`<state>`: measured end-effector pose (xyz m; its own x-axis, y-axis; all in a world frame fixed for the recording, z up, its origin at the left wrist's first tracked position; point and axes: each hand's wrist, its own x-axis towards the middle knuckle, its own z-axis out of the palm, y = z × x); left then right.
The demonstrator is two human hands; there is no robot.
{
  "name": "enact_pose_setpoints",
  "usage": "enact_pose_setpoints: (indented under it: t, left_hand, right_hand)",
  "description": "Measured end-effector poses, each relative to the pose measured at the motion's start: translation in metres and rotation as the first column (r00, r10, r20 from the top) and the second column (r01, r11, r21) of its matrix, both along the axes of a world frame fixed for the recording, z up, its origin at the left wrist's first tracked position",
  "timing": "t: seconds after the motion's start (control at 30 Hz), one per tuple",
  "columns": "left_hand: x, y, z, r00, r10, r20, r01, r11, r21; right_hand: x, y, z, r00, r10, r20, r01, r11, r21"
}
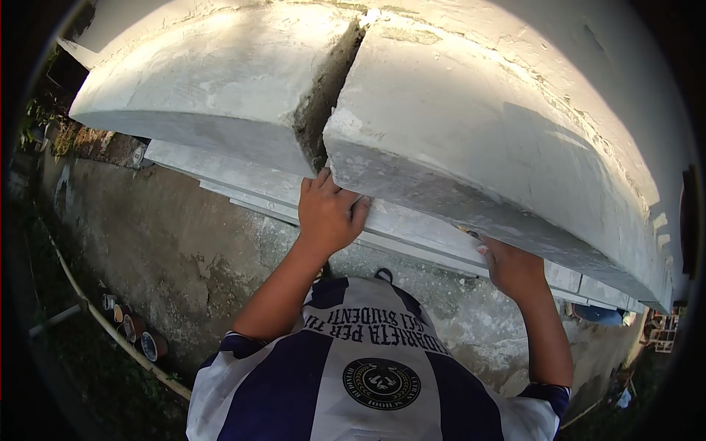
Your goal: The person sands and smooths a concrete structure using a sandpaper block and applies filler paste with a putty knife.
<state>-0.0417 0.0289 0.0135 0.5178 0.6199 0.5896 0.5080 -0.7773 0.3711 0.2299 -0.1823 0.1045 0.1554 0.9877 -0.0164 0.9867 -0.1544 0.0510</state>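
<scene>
My left hand (pixel 331 214) reaches up to the lower front edge of a white concrete ledge (pixel 243 66), just below a wide crack (pixel 327 103) that splits it. Its fingers are stretched out with the fingertips at the edge, the thumb apart. Farther right, my right hand (pixel 516 269) is under the overhang of the ledge's right section (pixel 456 117), fingers closed. A small thin object (pixel 468 232) with a dark part and a yellowish tip pokes out from these fingers. Most of it is hidden, so its kind does not show.
Below the ledge run white steps (pixel 220 173). Stained concrete ground (pixel 162 220) spreads beneath. Several pots (pixel 153 345) stand at the lower left beside a long pole (pixel 92 305). A wooden crate-like item (pixel 664 331) is at far right. A wall (pixel 588 51) rises behind the ledge.
</scene>
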Motion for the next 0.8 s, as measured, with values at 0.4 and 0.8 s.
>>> enact_pose_setpoints:
  t: [0.4,0.8]
  left_hand:
    - [-0.031,0.007,0.020,1.000,0.011,0.002,-0.011,0.998,0.057]
    - [-0.024,0.019,0.012,0.999,0.002,0.052,0.000,1.000,-0.031]
  right_hand:
    - [0.006,0.006,0.008,0.997,-0.005,-0.078,0.000,0.998,-0.060]
    - [-0.033,0.054,0.025,0.998,-0.023,-0.062,0.009,0.976,-0.216]
